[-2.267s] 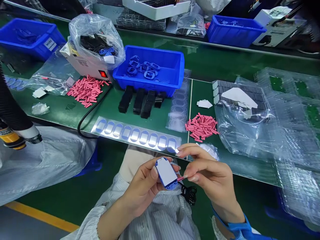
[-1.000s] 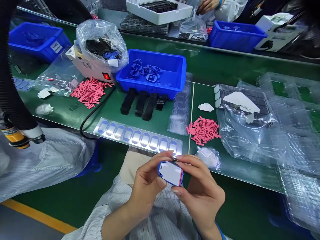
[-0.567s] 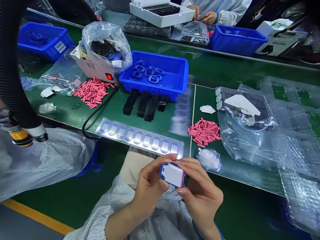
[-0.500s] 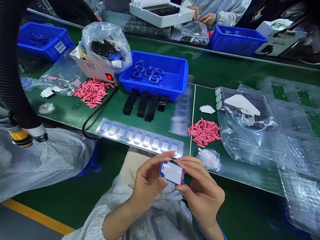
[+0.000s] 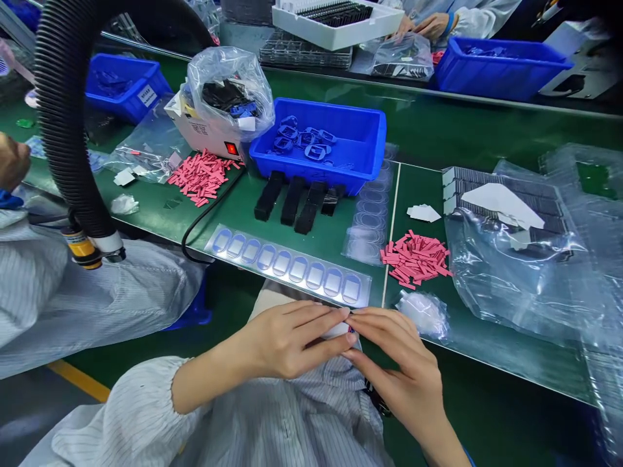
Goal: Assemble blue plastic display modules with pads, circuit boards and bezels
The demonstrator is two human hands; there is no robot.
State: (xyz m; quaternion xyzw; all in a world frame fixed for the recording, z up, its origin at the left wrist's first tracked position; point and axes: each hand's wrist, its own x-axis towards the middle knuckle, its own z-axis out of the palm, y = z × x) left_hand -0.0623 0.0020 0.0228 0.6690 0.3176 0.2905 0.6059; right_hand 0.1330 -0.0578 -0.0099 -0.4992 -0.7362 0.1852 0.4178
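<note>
Above my lap, close to the bench's front edge, both hands meet at a small blue plastic housing with a white face [image 5: 337,329]. My left hand [image 5: 292,340] lies across it, its fingers covering most of the white face. On the right side, my right hand [image 5: 403,360] pinches the housing's end with thumb and fingertips. A bit of red shows at that end, between the fingertips. Just beyond my hands lies a clear strip of blue-rimmed oval stickers [image 5: 291,266] along the bench edge.
Behind the strip are black strip stacks [image 5: 311,206] and a blue bin [image 5: 363,139] of blue frames. Pink pieces lie heaped right [image 5: 417,259] and left [image 5: 202,176]. Plastic bags [image 5: 516,279] cover the right side. A black hose [image 5: 68,123] hangs left; co-workers' hands [image 5: 433,26] show opposite.
My left hand has swung over the housing's face, which showed openly before with its red strip. My right hand keeps hold of its end. The view has shifted slightly left.
</note>
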